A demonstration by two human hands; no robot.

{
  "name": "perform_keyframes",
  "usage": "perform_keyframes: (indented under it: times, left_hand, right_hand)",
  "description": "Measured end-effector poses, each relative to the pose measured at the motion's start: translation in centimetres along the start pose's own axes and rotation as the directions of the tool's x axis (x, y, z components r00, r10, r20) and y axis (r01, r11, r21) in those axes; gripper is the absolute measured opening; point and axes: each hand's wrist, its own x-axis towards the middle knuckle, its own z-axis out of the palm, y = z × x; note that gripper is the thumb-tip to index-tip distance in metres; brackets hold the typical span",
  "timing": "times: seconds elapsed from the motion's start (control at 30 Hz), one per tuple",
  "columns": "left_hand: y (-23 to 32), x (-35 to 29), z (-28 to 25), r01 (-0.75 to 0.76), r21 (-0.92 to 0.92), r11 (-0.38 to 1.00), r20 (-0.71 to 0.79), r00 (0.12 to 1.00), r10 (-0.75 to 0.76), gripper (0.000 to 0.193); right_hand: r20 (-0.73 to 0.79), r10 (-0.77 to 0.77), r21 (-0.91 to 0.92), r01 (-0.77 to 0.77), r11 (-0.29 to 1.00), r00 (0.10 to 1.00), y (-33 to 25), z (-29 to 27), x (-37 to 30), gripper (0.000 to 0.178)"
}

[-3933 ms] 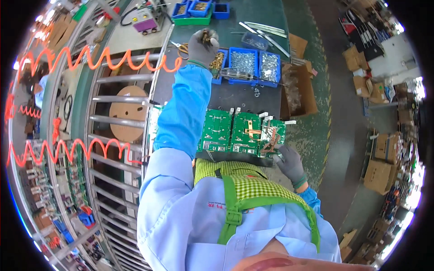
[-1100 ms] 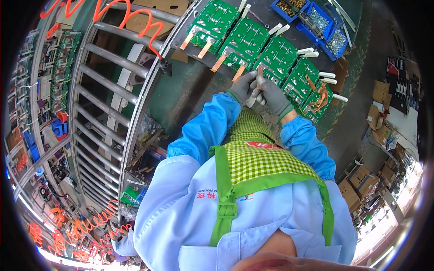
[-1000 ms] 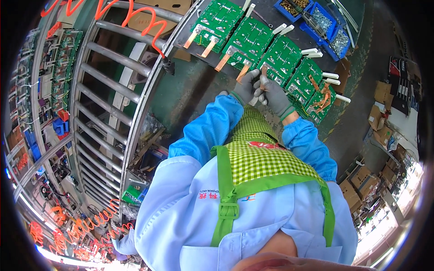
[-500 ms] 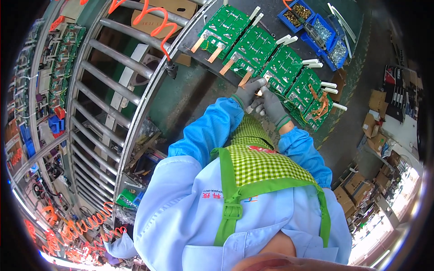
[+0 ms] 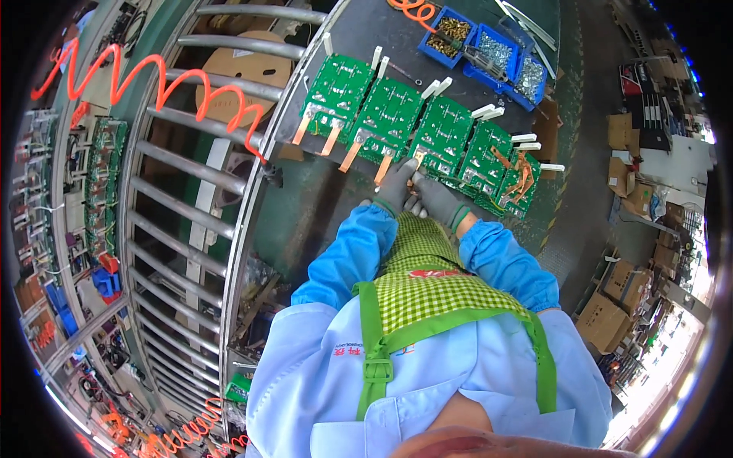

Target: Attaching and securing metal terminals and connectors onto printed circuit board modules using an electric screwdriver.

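Hands meet at third green board (image 5: 440, 137): left hand (image 5: 397, 187) and right hand (image 5: 437, 200), fingers pinching copper strip (image 5: 417, 160).

Green circuit board (image 5: 440, 137), third in row, copper strip (image 5: 417, 160) at near edge
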Motion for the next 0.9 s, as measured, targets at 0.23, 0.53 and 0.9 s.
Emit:
perform_keyframes:
  times: [0.23, 0.53, 0.9]
  left_hand:
    - [0.8, 0.1, 1.5, 0.062, 0.046, 0.997, -0.25, 0.967, -0.048, 0.017]
    - [2.0, -0.9, 4.0, 0.123, -0.142, 0.982, -0.369, 0.914, -0.168, 0.024]
    - [0.9, -0.5, 2.5, 0.107, -0.162, 0.981, -0.323, 0.934, -0.155, 0.025]
  right_hand:
    - [0.186, -0.006, -0.419, 0.085, 0.904, 0.983, -8.6, -3.3, -8.7, 0.04]
    - [-0.443, -0.646, -0.633, 0.294, 0.716, 0.621, -20.8, -31.5, -7.5, 0.031]
    - [-0.345, -0.691, -0.919, -0.08, 0.386, 0.635, -15.1, -40.7, 7.2, 0.036]
